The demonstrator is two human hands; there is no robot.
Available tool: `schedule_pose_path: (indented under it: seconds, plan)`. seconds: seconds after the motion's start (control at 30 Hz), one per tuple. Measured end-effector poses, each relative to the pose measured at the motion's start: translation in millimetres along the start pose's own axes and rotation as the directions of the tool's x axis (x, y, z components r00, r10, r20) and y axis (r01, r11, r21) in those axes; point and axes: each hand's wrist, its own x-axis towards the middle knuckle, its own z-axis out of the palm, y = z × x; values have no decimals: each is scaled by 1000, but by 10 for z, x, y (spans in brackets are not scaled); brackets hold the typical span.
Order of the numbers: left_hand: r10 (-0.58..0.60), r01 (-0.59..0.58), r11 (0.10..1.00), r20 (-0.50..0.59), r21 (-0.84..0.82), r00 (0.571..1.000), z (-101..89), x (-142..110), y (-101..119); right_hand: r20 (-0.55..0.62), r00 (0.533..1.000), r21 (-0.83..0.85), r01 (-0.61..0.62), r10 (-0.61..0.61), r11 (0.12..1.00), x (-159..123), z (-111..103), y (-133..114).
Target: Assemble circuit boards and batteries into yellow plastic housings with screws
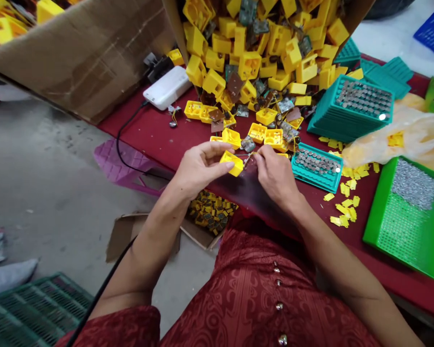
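Observation:
My left hand [198, 166] is closed around a small yellow plastic housing [232, 163], held just above the edge of the red table [155, 132]. My right hand [275, 173] is pinched next to it, fingertips touching the housing's right side; what it pinches is too small to name. Right behind my hands lie several loose yellow housings [264, 132] and small circuit boards [248, 143]. A teal tray of button cells [316, 166] sits just right of my right hand.
A tipped cardboard box [87, 53] spills a heap of yellow housings [260, 48]. A stack of teal trays [350, 108], a green tray [408, 217], a plastic bag [401, 137], yellow tabs [347, 202] and a white charger [166, 86] lie around. Below sits a box of finished parts [211, 212].

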Motion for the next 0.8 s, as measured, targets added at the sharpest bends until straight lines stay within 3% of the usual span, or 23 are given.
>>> schedule_pose_path:
  seconds: [0.1,0.3,0.4,0.53,0.67,0.8]
  plan:
    - [-72,73,997,111,0,991,148,-124,-31,129,986,254,-137,106,958,-237,-210,158]
    - [-133,137,991,261,1,956,490,-226,-134,258,948,572,-305,186,761,-729,-587,552]
    - [-160,166,986,292,6,943,643,-197,-182,214,935,644,-354,284,678,-912,-663,633]
    - [-177,151,983,315,104,933,769,-106,-142,117,922,736,-331,369,591,-995,-708,626]
    - [-155,52,960,371,273,916,793,77,21,82,934,775,-279,347,567,-933,-758,634]
    - [-205,-10,903,451,430,869,743,312,192,85,948,783,-255,308,568,-853,-734,723]
